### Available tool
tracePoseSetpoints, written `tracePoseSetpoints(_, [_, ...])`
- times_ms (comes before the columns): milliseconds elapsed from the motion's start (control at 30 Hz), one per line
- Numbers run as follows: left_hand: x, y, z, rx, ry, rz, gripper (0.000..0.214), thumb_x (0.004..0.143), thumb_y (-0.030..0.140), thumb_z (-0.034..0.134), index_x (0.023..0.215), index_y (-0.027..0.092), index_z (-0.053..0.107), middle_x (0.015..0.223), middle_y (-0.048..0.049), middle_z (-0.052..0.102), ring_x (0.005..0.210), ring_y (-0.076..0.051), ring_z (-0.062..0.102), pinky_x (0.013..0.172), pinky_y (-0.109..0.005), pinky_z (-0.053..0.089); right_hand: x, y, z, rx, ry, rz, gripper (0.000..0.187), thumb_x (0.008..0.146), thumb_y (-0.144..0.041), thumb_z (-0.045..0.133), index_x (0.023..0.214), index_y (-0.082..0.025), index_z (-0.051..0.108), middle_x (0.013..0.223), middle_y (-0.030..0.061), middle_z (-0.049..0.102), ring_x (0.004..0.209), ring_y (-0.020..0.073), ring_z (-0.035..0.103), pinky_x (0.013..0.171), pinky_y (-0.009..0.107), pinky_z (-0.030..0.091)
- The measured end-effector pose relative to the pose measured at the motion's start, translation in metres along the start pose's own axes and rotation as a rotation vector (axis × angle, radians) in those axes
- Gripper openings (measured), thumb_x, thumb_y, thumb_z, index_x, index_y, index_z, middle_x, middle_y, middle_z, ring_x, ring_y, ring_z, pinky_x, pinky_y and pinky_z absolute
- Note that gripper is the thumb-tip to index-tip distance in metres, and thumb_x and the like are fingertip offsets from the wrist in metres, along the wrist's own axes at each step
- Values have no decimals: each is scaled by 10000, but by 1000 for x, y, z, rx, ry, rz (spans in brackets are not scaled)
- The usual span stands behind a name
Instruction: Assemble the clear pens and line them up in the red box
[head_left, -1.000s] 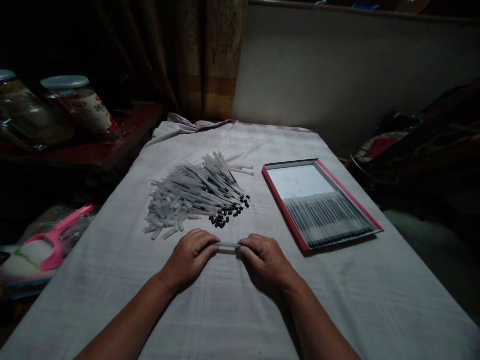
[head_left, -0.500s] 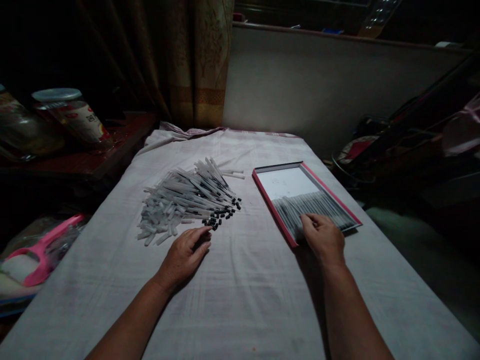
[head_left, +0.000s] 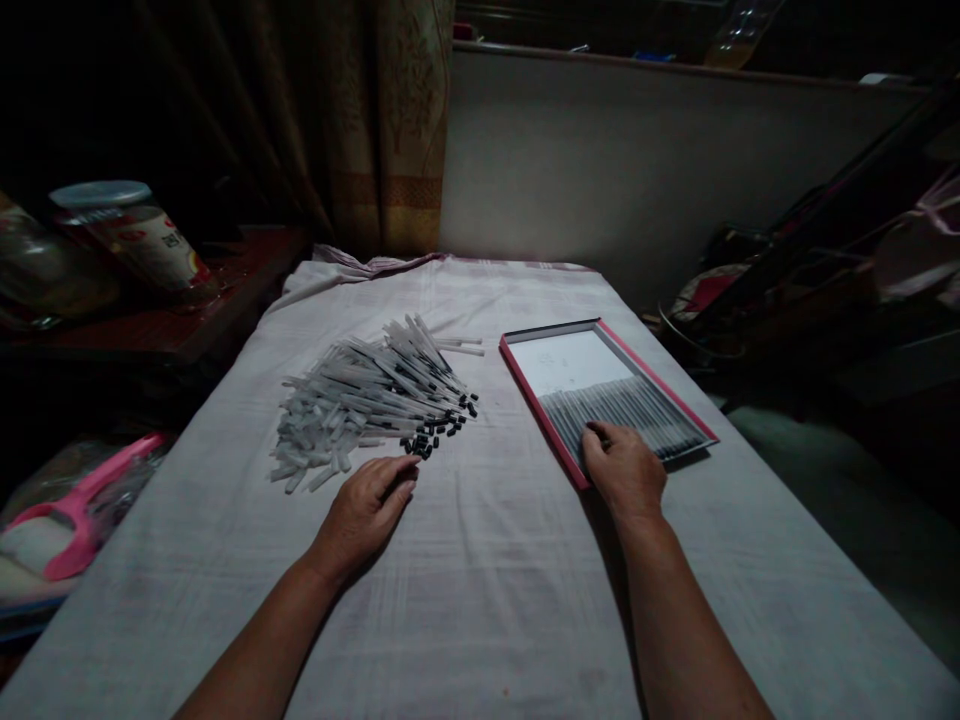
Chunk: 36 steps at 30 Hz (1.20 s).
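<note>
My left hand rests on the cloth, its fingers stretched out and the thumb apart. Its fingertips lie beside small black plugs. Beyond them spreads a pile of slim translucent pen barrels, some dark inside, with loose whitish caps at its left. My right hand is curled over the near left corner of a shallow box with red sides. Side by side in the box lies a row of similar pens. Whatever is in the right fingers, if anything, is hidden.
A pale checked cloth covers the table. At the left, a lidded jar stands on a dark wooden surface, with a pink handled object below. A curtain and low wall are behind.
My right hand has shifted a little left along the near edge of the box, toward its corner. The left hand stays in place by the black plugs. The view has shifted slightly.
</note>
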<state>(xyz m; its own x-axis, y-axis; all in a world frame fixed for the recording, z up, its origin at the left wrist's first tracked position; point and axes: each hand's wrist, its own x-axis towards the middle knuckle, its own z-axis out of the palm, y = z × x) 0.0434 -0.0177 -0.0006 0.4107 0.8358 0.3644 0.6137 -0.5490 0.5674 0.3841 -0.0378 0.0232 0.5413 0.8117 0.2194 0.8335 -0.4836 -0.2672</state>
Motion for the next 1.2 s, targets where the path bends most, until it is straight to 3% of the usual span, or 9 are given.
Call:
tracePoseSetpoints(267, [0,3,-2,-15,-1,-6,255,929,285,527,1132,218,668,1020,-67,750,943,-207,698,861,-355,565,-3,6,3,58,10,-64,334,875,-327,497,1001,-201,780,1000,111,746,852,251,669,692,333,465])
tracePoseSetpoints(433, [1,3,-3,-51,8,-23,253,927,283,527,1118,217,679,1000,-65,755,929,-204,702,853,-346,566,-1,-5,-4,153,141,-175,330,871,-299,478,985,-179,764,961,109,740,861,241,657,734,331,480])
tracePoseSetpoints(533, [2,3,-4,-73,14,-33,248,925,288,529,1096,215,692,988,-63,757,916,-201,705,849,-338,566,-6,-30,-7,278,130,-317,309,882,-279,480,972,-170,754,931,104,736,858,231,660,780,326,486])
tracePoseSetpoints(733, [0,1,-5,-136,33,-73,219,927,303,529,993,222,722,883,-39,758,822,-181,707,795,-305,561,-33,-108,9,351,-181,-596,245,903,-210,521,989,-209,751,968,82,726,891,209,654,811,302,475])
tracePoseSetpoints(967, [2,3,-9,-261,45,-203,258,928,344,508,801,190,671,641,-1,680,590,-141,645,584,-240,496,-34,-174,32,254,-288,-647,257,942,-280,518,1078,-238,732,1036,70,707,956,205,643,794,282,463])
tracePoseSetpoints(1200, [3,1,-10,-334,39,-266,292,925,372,496,756,187,647,603,6,639,553,-131,612,536,-224,463,-25,-199,35,65,-336,-683,237,943,-339,537,1017,-241,740,1010,84,690,903,214,645,734,289,466])
